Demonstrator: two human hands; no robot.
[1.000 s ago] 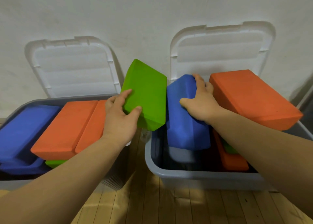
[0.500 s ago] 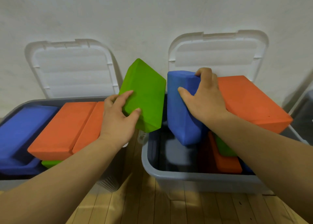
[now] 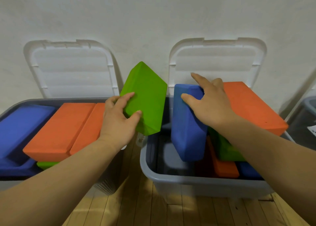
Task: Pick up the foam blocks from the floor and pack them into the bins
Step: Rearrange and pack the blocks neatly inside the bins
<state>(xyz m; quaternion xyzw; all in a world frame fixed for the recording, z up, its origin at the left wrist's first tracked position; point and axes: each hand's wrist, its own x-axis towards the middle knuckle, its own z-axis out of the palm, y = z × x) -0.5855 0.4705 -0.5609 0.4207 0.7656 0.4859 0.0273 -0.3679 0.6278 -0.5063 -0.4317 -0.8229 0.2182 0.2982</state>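
The left hand [image 3: 118, 121] holds a green block [image 3: 145, 99] tilted in the air over the gap between the two bins. Its thumb presses the broad front face and its fingers [image 3: 126, 96] wrap the left edge. The right hand [image 3: 210, 104] grips a blue block [image 3: 187, 123] that stands nearly upright on end inside the right bin [image 3: 171, 176], left of centre. The thumb lies on the block's front face near the top, the index finger sticks up straight and clear of the foam, and the other fingers curl behind the top edge. Whether the block's lower end touches the bin's bottom cannot be told. Just right of it a big orange block [image 3: 253, 109] lies slanted across that bin's top, with green, orange and blue foam beneath. The left bin [image 3: 10, 109] is packed with blue blocks, two orange ones side by side [image 3: 59, 128] and a green one below. Both white lids [image 3: 71, 72] lean open against the wall. The bins stand on a wood floor [image 3: 153, 208].
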